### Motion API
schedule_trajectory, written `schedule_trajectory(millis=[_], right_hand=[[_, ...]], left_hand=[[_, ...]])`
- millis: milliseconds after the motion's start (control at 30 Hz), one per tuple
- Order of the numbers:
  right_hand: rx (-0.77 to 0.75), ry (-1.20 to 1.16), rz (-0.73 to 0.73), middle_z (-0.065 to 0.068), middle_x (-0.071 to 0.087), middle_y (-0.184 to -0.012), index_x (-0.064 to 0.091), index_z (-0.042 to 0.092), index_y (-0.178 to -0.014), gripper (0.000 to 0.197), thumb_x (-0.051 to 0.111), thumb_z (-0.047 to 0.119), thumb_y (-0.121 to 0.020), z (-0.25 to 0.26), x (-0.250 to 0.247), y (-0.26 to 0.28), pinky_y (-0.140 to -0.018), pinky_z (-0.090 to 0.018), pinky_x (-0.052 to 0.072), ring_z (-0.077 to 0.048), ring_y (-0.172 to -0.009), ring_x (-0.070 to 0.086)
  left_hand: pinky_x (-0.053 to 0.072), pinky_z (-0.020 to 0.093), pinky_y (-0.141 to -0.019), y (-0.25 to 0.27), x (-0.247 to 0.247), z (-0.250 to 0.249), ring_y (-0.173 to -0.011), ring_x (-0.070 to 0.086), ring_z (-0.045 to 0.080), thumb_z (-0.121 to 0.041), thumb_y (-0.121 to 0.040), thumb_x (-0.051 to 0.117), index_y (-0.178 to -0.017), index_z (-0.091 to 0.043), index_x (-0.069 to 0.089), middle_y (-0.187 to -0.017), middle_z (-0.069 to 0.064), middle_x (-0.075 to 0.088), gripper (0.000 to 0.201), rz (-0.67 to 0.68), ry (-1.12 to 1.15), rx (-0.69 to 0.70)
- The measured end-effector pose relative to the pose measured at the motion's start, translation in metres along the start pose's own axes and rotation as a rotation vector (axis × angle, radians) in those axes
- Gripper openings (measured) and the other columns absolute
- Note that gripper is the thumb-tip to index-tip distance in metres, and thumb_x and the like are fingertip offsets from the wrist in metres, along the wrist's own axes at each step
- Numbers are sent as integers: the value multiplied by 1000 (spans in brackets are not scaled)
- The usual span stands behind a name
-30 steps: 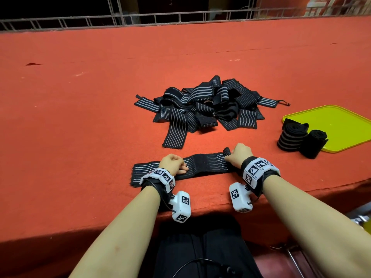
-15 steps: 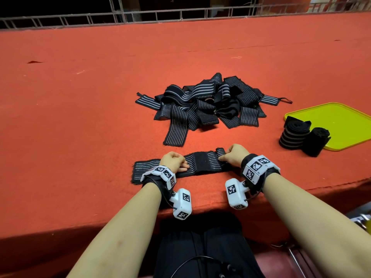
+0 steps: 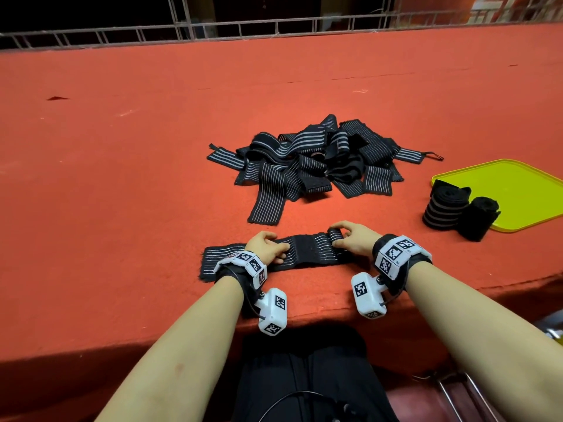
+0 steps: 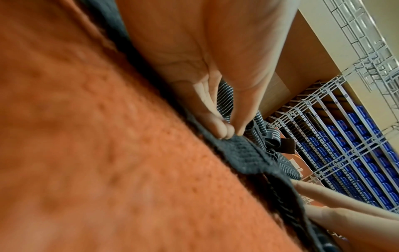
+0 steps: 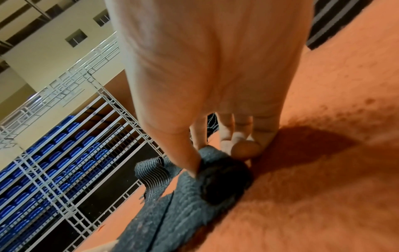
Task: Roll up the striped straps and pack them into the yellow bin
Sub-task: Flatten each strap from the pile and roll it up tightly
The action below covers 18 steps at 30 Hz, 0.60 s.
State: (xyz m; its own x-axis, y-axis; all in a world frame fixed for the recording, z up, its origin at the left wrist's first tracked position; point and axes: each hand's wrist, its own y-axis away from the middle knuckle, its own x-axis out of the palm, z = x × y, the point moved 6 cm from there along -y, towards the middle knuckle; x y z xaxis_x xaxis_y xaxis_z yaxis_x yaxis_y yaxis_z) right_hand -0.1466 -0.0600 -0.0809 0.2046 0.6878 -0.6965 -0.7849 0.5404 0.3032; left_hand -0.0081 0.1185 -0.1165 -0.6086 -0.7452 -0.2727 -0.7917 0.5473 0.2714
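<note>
Strap [image 3: 307,249] soft, limp; right hand [image 3: 355,239] pinches its rolled end, left hand [image 3: 268,248] presses it flat, fingers loosely curled

the head view is evenly lit from above and fairly sharp, though the far railing [image 3: 274,28] bows with wide-angle distortion and the background behind it is nearly black. soft, short shadows sit under the strap pile [image 3: 307,166] on the red worktop [image 3: 122,178]. both wrist views are soft: the near worktop is a blurred orange smear, the left hand [image 4: 207,56] and right hand [image 5: 215,64] loom large and slightly motion-blurred, and a dark shadow lies beside the right fingers [image 5: 244,150]
</note>
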Motion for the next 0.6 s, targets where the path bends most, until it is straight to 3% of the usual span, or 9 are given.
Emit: schedule_trajectory(millis=[67,100,167,233,300,400,500,600], right_hand=[[8,-2,6,-5,58,-101,50,24,-127,43,62,15,-86,-1,-1,-1,-77,-29,47,-20,-87,59],[11,-17,3,-5,59,-99,50,24,-126,42,62,15,-86,-2,-1,-2,-74,-28,47,-20,-84,58],[12,-44,7,-6,59,-98,50,23,-125,40,61,15,-88,-4,-1,-2,-74,-28,46,-19,-83,58],[12,-49,19,-6,59,-100,51,23,-126,40,61,16,-89,-4,0,-3,-78,-29,47,-20,-87,59],[12,-34,28,-6,59,-103,50,22,-128,41,60,16,-88,-4,1,-4,-84,-32,49,-21,-91,59],[4,-42,49,-6,59,-104,48,21,-129,43,60,15,-88,-6,2,-5,-87,-34,49,-21,-90,59],[-1,-67,52,-7,60,-107,48,22,-129,44,60,14,-88,-8,2,-5,-90,-35,49,-21,-92,59],[-10,-90,56,-12,60,-120,49,22,-129,44,60,13,-87,-10,3,-7,-97,-39,47,-26,-104,60]], left_hand=[[54,23,-59,1,0,-2,-46,59,6,-10,-79,74,-125,0,49,-66,3,62,53,-4,-37,10],[56,27,-65,1,0,-5,-54,63,10,-17,-78,76,-126,-3,49,-72,4,65,57,0,-101,26],[53,33,-85,4,7,-19,-85,68,21,-37,-73,78,-133,-14,46,-98,9,69,72,73,-351,96],[46,33,-97,11,23,-34,-109,59,25,-51,-69,76,-141,-25,39,-121,12,58,85,212,-658,174],[38,35,-105,16,43,-49,-120,46,27,-57,-69,73,-141,-27,38,-129,12,43,86,284,-882,231],[34,37,-105,19,72,-67,-122,36,25,-59,-67,73,-134,-19,47,-129,7,40,82,283,-1045,355],[38,39,-98,21,95,-71,-117,41,25,-59,-66,73,-128,-13,49,-126,6,46,80,289,-1136,429],[42,40,-96,21,100,-72,-115,46,25,-55,-67,75,-125,-11,48,-124,6,47,78,281,-1120,451]])
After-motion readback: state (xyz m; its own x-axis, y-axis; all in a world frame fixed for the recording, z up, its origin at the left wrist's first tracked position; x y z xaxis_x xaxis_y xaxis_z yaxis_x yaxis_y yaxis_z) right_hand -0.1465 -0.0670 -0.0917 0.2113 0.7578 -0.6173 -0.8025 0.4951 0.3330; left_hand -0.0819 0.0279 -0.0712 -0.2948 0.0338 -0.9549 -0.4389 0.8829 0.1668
